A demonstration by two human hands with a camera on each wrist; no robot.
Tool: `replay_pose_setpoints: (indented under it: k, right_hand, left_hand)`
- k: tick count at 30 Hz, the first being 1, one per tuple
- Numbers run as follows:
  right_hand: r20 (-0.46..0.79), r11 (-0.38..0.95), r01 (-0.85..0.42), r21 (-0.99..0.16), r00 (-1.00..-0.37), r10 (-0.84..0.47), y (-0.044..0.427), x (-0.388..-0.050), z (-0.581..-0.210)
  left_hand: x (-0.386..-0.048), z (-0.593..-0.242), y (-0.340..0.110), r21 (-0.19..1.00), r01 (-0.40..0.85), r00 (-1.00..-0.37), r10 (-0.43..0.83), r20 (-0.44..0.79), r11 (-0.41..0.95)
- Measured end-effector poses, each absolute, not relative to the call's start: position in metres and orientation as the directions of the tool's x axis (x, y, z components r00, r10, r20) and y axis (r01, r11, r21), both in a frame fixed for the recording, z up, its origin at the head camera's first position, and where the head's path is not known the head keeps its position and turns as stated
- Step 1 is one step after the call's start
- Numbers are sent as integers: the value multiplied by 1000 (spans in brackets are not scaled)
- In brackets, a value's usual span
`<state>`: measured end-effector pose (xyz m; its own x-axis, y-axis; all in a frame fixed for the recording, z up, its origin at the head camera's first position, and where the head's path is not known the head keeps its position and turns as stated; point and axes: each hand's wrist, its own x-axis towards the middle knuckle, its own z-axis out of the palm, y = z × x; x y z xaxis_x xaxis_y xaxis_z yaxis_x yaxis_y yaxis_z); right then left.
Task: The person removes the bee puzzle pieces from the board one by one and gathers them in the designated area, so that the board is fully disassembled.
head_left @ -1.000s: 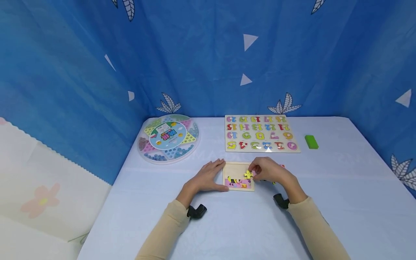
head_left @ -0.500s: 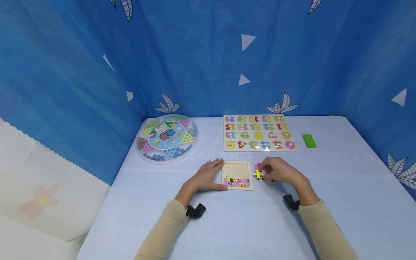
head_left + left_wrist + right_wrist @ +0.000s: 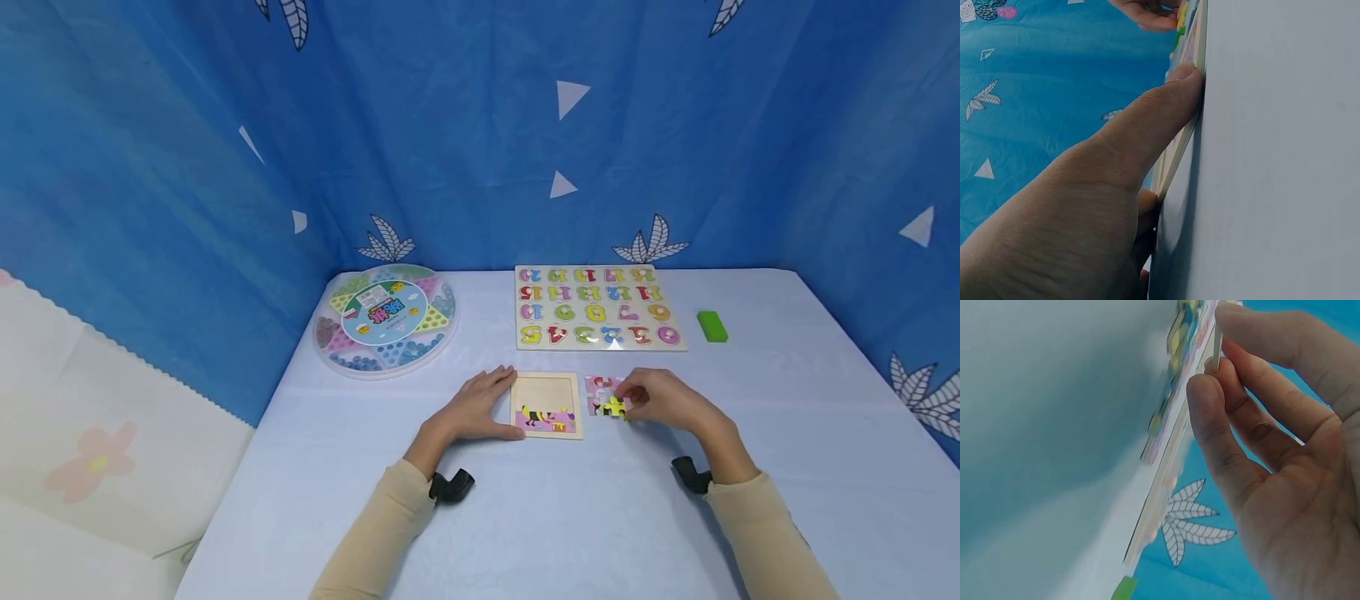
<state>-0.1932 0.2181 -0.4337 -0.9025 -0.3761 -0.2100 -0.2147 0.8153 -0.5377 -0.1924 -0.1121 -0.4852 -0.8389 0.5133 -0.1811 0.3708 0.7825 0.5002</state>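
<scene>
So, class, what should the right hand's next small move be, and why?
Probably set the yellow jigsaw piece down and let go: the right hand pinches it at the loose jigsaw pieces, clear of the wooden puzzle tray, which the left hand touches.

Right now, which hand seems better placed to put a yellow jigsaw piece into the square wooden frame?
Right hand, probably: it pinches a yellow jigsaw piece right of the square wooden frame; the left hand rests against the frame's left edge.
</scene>
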Motion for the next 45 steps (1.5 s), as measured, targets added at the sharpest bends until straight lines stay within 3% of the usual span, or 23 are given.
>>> replay_pose_setpoints:
  k: [24, 45]
  right_hand:
    - [-240, 844, -157, -513, -918, -316, 256, -188, -441]
    - [-248, 843, -137, -520, -920, -303, 255, -190, -443]
  left_hand:
    - [-192, -489, -112, 498, 377, -841, 514, -169, 781]
    - [-192, -483, -111, 499, 369, -838, 513, -186, 784]
